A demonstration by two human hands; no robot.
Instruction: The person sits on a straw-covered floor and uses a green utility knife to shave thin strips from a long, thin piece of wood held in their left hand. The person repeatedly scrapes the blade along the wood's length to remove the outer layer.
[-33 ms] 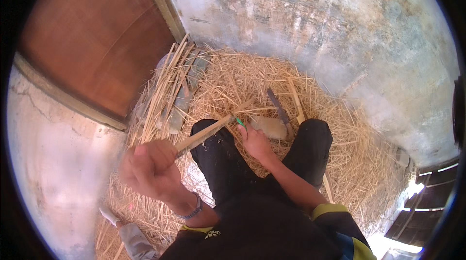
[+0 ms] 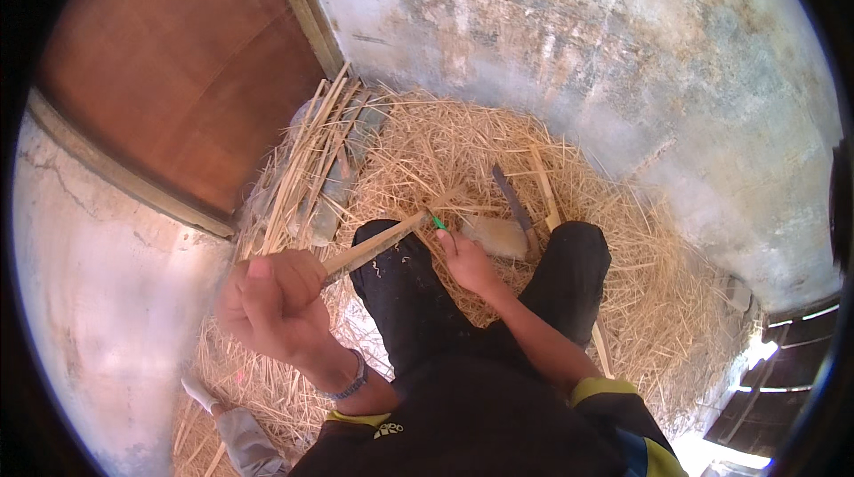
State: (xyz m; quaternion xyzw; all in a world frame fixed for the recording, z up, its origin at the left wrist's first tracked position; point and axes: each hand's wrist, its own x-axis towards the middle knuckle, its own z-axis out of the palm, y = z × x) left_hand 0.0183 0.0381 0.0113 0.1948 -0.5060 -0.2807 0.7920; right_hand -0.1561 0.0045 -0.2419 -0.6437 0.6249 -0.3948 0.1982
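Note:
My left hand, closed in a fist and wearing a watch or bracelet at the wrist, grips one end of a pale bamboo strip. The strip slants away over my left knee toward the straw. My right hand is wrapped round a small knife with a green handle. Its short dark blade meets the strip near the far end; most of the handle is hidden in my fingers. Just beyond my right hand lies a pale block, with a long dark-bladed knife beside it.
Shavings cover the floor around my legs. A bundle of bamboo strips rests on stones at the left, by a brown door panel. A stained wall rises ahead. Another person's leg shows at lower left.

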